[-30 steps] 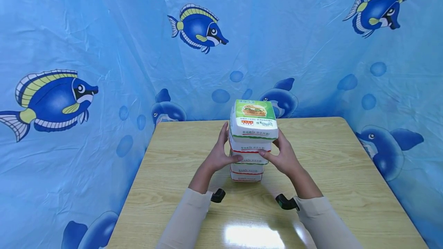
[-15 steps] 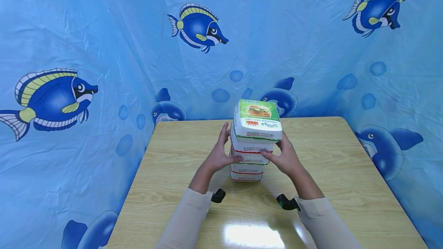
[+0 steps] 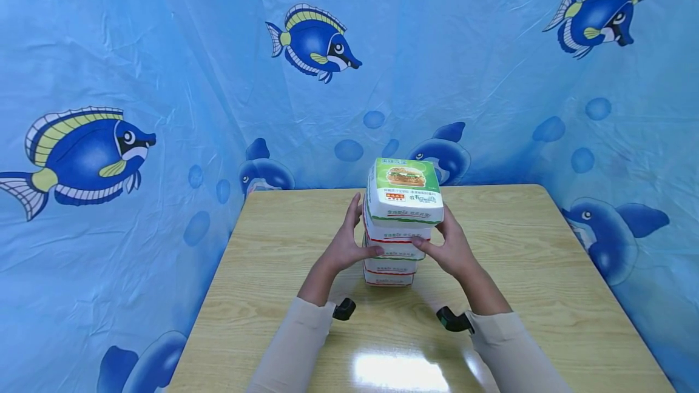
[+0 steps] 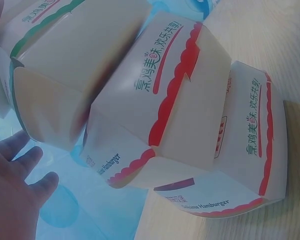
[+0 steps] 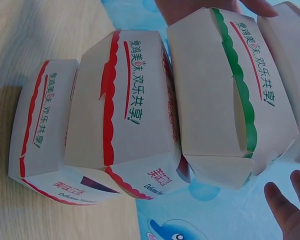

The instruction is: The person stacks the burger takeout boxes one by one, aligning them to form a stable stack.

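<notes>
Several white hamburger boxes with red or green scalloped edges stand in one upright stack on the table. The top box [image 3: 408, 190], with a green burger-picture lid, sits shifted to the right over those below. My left hand [image 3: 343, 247] is at the stack's left side, its thumb before the middle boxes. On the other side my right hand [image 3: 452, 250] has its thumb at the front of the stack. In the left wrist view, my left hand's spread fingers [image 4: 15, 165] lie beside the green-edged box [image 4: 55, 107]. My right fingers [image 5: 280, 202] show spread in the right wrist view.
The stack stands on a light wooden table [image 3: 273, 259]. A blue curtain [image 3: 191, 47] printed with fish and dolphins hangs behind and at both sides. Black camera mounts [image 3: 344, 309] stick out from the wrists. A bright reflection lies at the table's front.
The top box has shifted to the right and turned slightly, then moved a little back to the left. Both hands stay almost where they were around the stack.
</notes>
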Motion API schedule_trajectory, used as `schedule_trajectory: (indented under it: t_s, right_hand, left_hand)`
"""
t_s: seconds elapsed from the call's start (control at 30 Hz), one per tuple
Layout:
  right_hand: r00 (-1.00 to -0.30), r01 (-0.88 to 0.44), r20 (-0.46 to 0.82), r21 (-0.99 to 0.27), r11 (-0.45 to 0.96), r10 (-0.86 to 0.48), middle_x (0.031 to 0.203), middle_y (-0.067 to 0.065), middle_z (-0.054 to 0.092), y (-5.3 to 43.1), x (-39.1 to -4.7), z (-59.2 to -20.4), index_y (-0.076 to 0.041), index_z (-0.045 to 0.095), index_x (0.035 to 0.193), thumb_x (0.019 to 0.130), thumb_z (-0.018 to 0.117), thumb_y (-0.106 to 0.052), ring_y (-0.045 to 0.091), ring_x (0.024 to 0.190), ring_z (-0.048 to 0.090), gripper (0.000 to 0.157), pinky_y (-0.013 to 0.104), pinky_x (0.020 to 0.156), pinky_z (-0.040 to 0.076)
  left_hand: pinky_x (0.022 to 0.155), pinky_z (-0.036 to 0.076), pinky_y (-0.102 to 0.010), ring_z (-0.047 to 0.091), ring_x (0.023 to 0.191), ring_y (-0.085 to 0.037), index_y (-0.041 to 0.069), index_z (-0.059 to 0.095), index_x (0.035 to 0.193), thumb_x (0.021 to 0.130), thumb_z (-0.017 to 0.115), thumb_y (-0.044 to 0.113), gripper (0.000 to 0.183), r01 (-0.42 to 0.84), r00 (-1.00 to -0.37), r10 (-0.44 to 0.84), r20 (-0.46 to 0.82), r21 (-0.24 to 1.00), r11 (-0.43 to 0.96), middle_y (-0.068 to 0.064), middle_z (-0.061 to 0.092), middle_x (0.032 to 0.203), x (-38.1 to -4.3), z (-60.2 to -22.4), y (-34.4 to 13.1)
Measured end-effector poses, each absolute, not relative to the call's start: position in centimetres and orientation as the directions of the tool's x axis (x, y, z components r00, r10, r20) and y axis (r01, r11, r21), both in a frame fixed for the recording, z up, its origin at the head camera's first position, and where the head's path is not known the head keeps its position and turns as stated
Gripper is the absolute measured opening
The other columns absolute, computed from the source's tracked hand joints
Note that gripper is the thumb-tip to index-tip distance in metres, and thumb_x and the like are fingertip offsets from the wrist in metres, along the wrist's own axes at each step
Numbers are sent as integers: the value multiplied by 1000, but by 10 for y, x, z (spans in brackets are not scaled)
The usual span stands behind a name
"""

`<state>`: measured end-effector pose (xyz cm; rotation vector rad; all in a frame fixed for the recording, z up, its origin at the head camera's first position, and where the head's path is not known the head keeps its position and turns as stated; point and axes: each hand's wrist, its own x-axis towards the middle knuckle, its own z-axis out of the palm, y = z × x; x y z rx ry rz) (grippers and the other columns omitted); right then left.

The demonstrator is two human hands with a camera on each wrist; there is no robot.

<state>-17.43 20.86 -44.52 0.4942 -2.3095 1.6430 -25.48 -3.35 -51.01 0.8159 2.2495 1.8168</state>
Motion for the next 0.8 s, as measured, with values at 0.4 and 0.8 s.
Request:
schedule_trajectory:
  t_s: [0.4,0.8]
  right_hand:
    - [-904,-428,409,-852,302,-127,130,15,54,210,-173,-444,-4,37,143,83,72,-1,36,123,48,70,67,104,27]
    - [-908,-418,403,-850,321,-115,140,12,48,216,-170,-451,-12,30,152,84,73,-3,34,131,42,82,67,103,28]
  left_hand:
    - [111,17,-60,16,145,-21,45,-5,153,67,87,46,125,306,-857,475,200,939,156,9,24,156,-255,-510,-35]
    - [110,19,-60,18,144,-29,36,2,156,71,82,52,119,289,-894,414,173,928,235,8,24,157,-245,-519,-54]
